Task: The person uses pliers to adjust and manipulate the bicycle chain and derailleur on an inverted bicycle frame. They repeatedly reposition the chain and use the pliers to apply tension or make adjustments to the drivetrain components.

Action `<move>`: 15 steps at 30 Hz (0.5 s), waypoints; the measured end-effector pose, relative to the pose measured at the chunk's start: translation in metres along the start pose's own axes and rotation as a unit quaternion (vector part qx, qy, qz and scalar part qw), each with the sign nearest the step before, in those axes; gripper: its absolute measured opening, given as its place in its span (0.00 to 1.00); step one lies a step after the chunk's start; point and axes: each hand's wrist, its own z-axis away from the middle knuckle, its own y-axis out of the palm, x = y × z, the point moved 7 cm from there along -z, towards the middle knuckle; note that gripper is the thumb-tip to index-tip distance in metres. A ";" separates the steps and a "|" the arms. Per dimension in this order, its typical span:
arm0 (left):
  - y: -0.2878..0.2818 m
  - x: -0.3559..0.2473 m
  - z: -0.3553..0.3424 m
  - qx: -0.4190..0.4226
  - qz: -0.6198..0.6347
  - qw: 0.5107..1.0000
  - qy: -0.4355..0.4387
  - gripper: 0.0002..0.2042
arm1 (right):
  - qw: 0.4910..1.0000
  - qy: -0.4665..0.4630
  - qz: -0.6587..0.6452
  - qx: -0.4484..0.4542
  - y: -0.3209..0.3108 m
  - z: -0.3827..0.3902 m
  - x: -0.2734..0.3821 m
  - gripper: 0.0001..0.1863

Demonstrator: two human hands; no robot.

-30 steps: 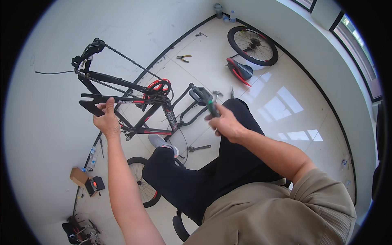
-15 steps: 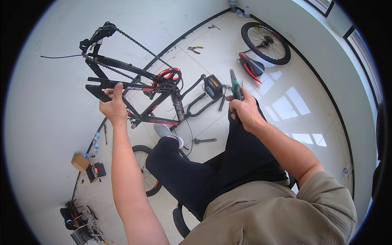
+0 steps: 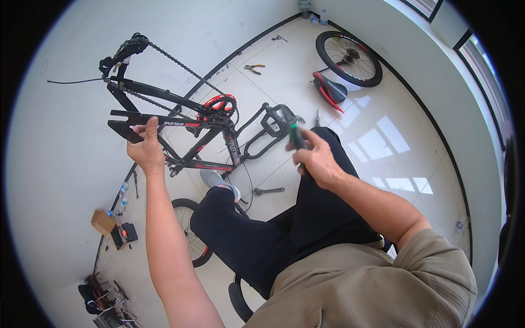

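My left hand (image 3: 146, 146) is wrapped around the rear stay of a black bicycle frame (image 3: 183, 122), close to its slotted end. Red and white markings run along the tubes. A chain (image 3: 183, 66) runs from the rear derailleur (image 3: 131, 46) to the red chainring (image 3: 220, 104). My right hand (image 3: 317, 158) is closed around a black-and-green hand tool (image 3: 298, 138), apart from the frame. Motion blur hides the tool's tip, so I cannot tell its exact kind. Beyond it is a pedal (image 3: 278, 120).
Pliers (image 3: 254, 69) and an adjustable wrench (image 3: 269, 191) lie on the tiled floor. A wheel (image 3: 350, 59) and a red-black saddle (image 3: 330, 90) are at the far right. Another wheel (image 3: 191, 232) lies beside my leg. An open cardboard box (image 3: 104, 223) is by the left wall.
My right hand has moved slightly left and down, and the tool has swung from pointing up to pointing up-left. My left hand keeps its hold on the frame. The view has shifted slightly.
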 end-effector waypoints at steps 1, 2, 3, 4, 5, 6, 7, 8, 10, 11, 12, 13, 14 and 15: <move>0.000 -0.001 0.000 -0.002 -0.005 1.000 0.000 0.21 | 0.999 0.006 -0.017 -0.028 -0.007 -0.004 0.000 0.35; 0.000 -0.001 0.000 -0.003 -0.011 1.000 0.000 0.21 | 0.998 0.012 -0.035 -0.057 -0.014 -0.010 -0.002 0.35; -0.001 -0.003 0.000 -0.007 -0.016 1.000 0.011 0.21 | 0.992 0.041 -0.097 -0.067 -0.019 -0.015 -0.008 0.34; -0.003 -0.001 -0.001 -0.007 -0.021 1.000 0.011 0.21 | 0.981 0.085 -0.164 -0.066 -0.022 -0.017 -0.013 0.32; -0.005 0.001 -0.003 -0.007 -0.026 1.000 0.010 0.21 | 0.971 0.126 -0.202 -0.038 -0.024 -0.024 -0.018 0.33; -0.005 0.002 -0.004 -0.006 -0.031 0.999 0.009 0.22 | 0.956 0.168 -0.239 -0.010 -0.021 -0.026 -0.023 0.34; -0.005 0.002 -0.004 -0.007 -0.033 0.999 0.012 0.22 | 0.957 0.159 -0.244 0.003 -0.020 -0.026 -0.023 0.34; -0.004 0.004 -0.004 -0.005 -0.023 1.000 0.009 0.22 | 0.957 0.151 -0.248 0.017 -0.019 -0.024 -0.024 0.34; -0.002 0.004 -0.003 -0.003 -0.006 1.000 0.004 0.22 | 0.967 0.130 -0.212 0.056 -0.008 -0.016 -0.019 0.35; -0.002 0.005 -0.003 -0.002 -0.010 1.000 0.004 0.22 | 0.975 0.117 -0.172 0.081 -0.002 -0.009 -0.014 0.35; -0.002 0.005 -0.003 -0.002 -0.014 1.000 0.005 0.22 | 0.980 0.103 -0.132 0.106 0.004 -0.004 -0.009 0.35; -0.003 0.005 -0.004 -0.002 -0.019 1.000 0.007 0.23 | 0.979 0.111 -0.110 0.131 0.009 -0.002 -0.009 0.36; -0.003 0.005 -0.004 -0.004 -0.021 1.000 0.008 0.23 | 0.976 0.133 -0.097 0.146 0.013 0.000 -0.011 0.38; -0.004 0.005 -0.004 -0.005 -0.023 1.000 0.010 0.23 | 0.977 0.138 -0.077 0.144 0.016 0.000 -0.013 0.39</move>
